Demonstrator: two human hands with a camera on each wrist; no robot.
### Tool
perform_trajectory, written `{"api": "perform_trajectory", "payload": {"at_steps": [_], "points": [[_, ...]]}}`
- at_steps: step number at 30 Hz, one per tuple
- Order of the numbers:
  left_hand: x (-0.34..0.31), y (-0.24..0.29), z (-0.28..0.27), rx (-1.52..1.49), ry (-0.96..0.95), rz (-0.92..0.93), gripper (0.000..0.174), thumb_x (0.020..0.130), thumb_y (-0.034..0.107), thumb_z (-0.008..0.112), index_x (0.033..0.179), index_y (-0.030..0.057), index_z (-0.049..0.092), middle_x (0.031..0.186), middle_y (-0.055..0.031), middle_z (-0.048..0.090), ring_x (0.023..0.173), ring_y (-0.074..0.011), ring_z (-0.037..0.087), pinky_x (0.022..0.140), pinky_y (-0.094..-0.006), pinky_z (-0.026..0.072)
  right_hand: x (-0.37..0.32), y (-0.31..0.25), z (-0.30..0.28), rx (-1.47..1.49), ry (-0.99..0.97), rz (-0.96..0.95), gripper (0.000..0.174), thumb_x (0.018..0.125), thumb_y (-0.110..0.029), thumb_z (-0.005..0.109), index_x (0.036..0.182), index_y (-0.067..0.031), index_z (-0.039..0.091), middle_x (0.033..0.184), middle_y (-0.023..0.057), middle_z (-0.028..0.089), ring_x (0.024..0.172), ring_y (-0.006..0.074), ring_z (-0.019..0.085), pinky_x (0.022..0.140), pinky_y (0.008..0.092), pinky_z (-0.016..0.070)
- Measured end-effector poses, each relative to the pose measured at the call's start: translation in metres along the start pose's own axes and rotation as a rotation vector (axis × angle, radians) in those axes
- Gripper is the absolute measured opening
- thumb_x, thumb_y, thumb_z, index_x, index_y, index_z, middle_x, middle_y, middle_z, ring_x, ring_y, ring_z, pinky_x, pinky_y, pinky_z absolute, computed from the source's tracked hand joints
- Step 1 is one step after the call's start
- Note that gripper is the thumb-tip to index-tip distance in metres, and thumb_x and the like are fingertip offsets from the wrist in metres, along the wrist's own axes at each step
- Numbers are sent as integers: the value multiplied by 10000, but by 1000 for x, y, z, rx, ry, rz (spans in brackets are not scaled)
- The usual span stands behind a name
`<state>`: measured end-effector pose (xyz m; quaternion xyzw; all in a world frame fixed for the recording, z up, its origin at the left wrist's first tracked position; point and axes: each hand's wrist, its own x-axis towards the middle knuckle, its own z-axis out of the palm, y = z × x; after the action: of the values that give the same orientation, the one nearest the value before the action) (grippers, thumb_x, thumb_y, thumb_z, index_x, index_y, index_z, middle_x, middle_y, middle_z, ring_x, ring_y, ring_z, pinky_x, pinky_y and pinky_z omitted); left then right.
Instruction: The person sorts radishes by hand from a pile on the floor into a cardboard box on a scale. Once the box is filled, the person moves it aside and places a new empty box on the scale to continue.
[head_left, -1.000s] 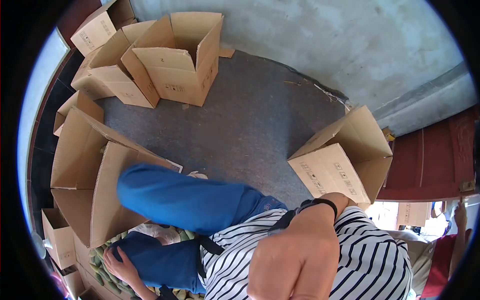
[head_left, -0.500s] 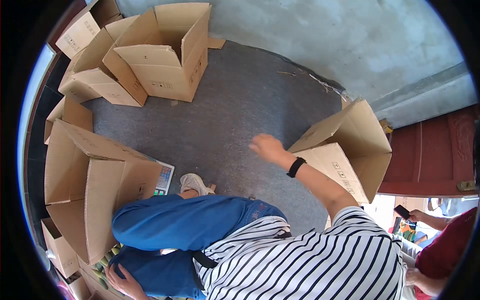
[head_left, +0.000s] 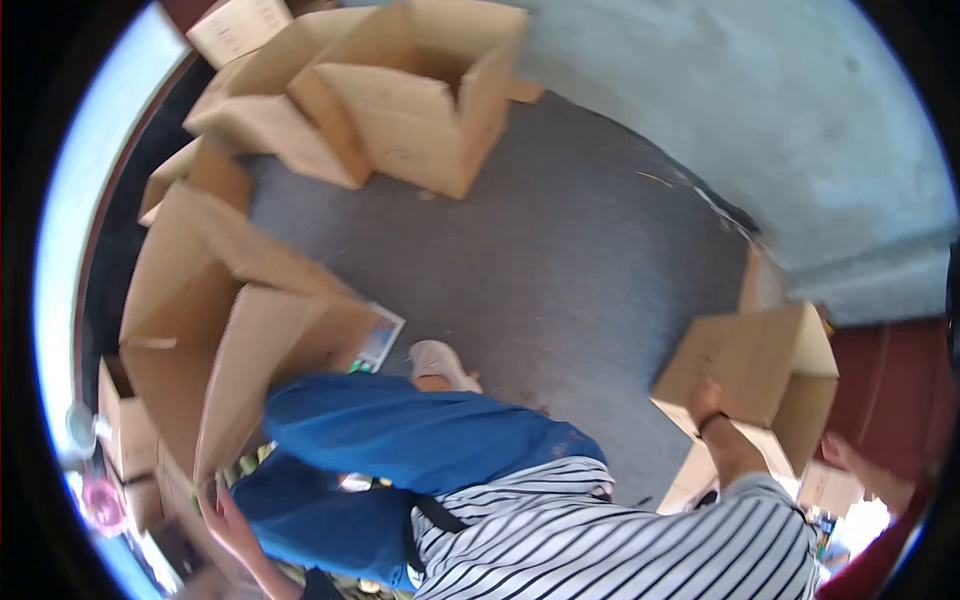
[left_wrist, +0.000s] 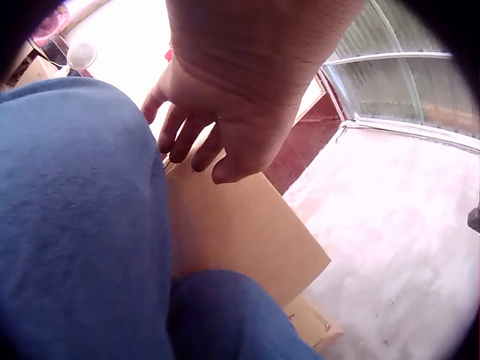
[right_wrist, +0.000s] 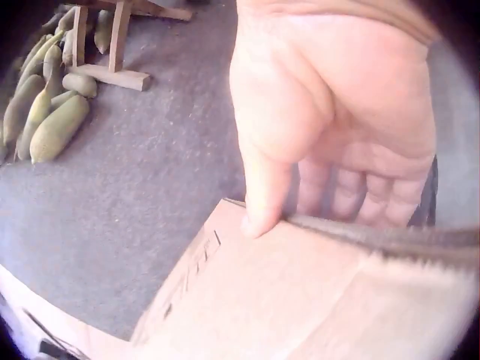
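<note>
At the right of the head view stands an open cardboard box (head_left: 735,355); my right hand (head_left: 706,400) grips its edge. The right wrist view shows my right hand (right_wrist: 337,120) with the thumb on one face of the cardboard (right_wrist: 277,292) and the fingers behind it. My left hand (head_left: 228,525) is beside my left knee, near the large open box (head_left: 250,370) at the left. In the left wrist view, the fingers of my left hand (left_wrist: 232,112) hang relaxed in front of a cardboard flap (left_wrist: 240,225); contact with it cannot be told.
More open boxes (head_left: 400,120) stand along the wall at the upper left. A scale (head_left: 382,338) is beside the large box. Green oblong produce (right_wrist: 60,127) and a wooden stool (right_wrist: 116,45) are on the floor. Another person's arm (head_left: 870,475) shows at the right.
My right hand has moved from above the floor to the right-hand box and grips it; that box has tilted. My left hand has lifted from my knee. The head view has shifted.
</note>
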<state>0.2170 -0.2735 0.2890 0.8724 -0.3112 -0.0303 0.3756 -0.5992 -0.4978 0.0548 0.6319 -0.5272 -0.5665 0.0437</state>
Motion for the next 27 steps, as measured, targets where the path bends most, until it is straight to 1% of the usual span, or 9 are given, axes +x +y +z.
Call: {"api": "perform_trajectory", "payload": {"at_steps": [6,8,11,12,13,18,19,20,27], "points": [[30,24,5,131,210,-65,260,937,225,593,982,-27,631,882,-102,657,792,-171,584,746,-317,479,5,2,-1,263,273,-83,316,869,-161,552,1170,-109,630,1207,85,572,1144,234,528,881,451,439],[32,1,-3,635,246,47,287,939,253,593,988,-24,651,913,-136,676,782,-209,609,740,-323,492,-3,12,-49,417,162,47,289,854,-136,560,1129,-91,638,1207,91,572,1141,244,531,895,406,445],[59,-62,-13,299,300,141,324,933,268,594,1098,-5,653,975,-149,682,864,-253,652,797,-310,522,-26,65,-101,567,749,288,443,805,-142,597,1238,-79,528,1404,175,405,1292,333,382,1074,457,321],[62,-76,-13,666,354,700,351,944,300,575,1115,1,645,966,-159,675,863,-255,645,782,-338,515,-24,93,-107,488,748,486,471,788,-197,635,1234,-86,534,1435,170,370,1327,344,333,1085,491,295],[64,-77,-12,640,336,724,351,944,300,575,1115,1,645,966,-159,675,863,-255,645,782,-338,515,-19,132,-92,384,834,654,502,775,-235,654,1237,-78,536,1440,170,364,1332,347,327,1082,499,296],[68,-59,-7,405,305,285,362,955,318,555,1086,-8,640,942,-170,666,838,-267,630,763,-361,501,-86,212,-49,497,488,1012,531,798,-383,689,1170,-13,604,1299,190,535,1245,307,475,1030,404,377],[71,-77,-12,377,333,170,365,957,321,551,1080,-10,640,937,-172,664,833,-269,628,759,-366,498,-95,217,-26,1182,250,823,539,810,-440,674,1075,28,644,1119,220,640,1084,337,595,922,394,463],[72,-78,-14,355,373,45,368,959,325,547,1074,-12,639,932,-174,662,828,-272,625,755,-371,495,-62,211,56,1497,525,459,513,824,-441,641,1003,39,662,1007,234,670,958,382,639,815,438,503],[44,-12,5,0,331,-77,393,952,358,566,908,-29,611,768,-90,597,686,-142,496,649,-304,440,-16,186,-36,857,482,620,318,818,-353,629,878,-46,687,910,214,668,845,379,645,737,472,506]]}}
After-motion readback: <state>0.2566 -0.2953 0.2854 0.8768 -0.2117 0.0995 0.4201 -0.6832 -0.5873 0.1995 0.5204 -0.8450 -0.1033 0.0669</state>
